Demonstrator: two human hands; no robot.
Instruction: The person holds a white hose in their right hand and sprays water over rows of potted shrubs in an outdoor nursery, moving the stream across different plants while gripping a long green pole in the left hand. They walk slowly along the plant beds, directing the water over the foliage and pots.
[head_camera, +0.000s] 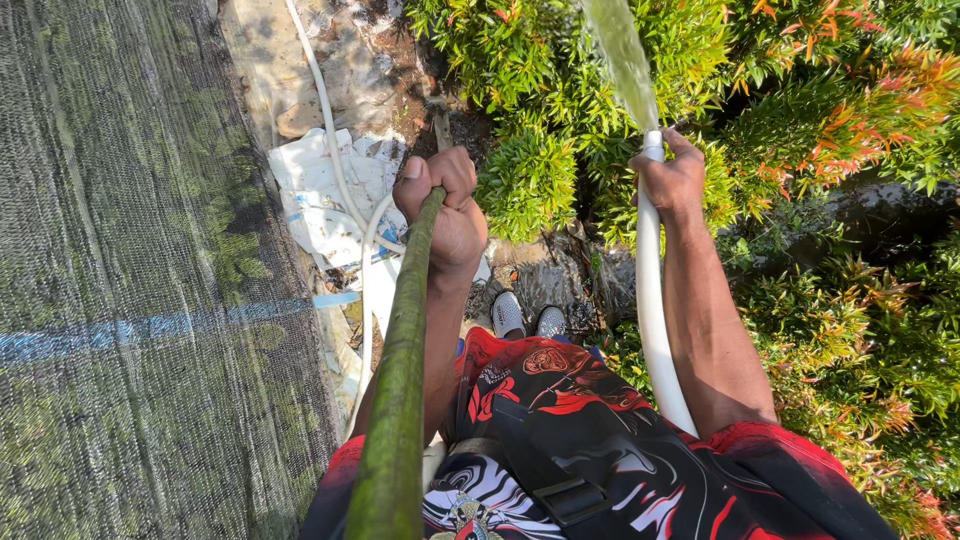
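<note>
Left hand (445, 205) is clenched around a mossy green pole (395, 400); right hand (672, 178) grips a white hose (652, 300), spraying water (622, 55) over far shrubs (800, 90).

left hand (445, 205): fingers fisted, arm raised | right hand (672, 175): fingers wrapped, arm extended forward

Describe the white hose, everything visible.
The white hose is a smooth, plastic-looking tube that rises from beside the patterned shorts along the forearm to the right hand, which grips it just below the open end. Water sprays from its tip over the green and orange shrubs. It curves slightly.
</note>
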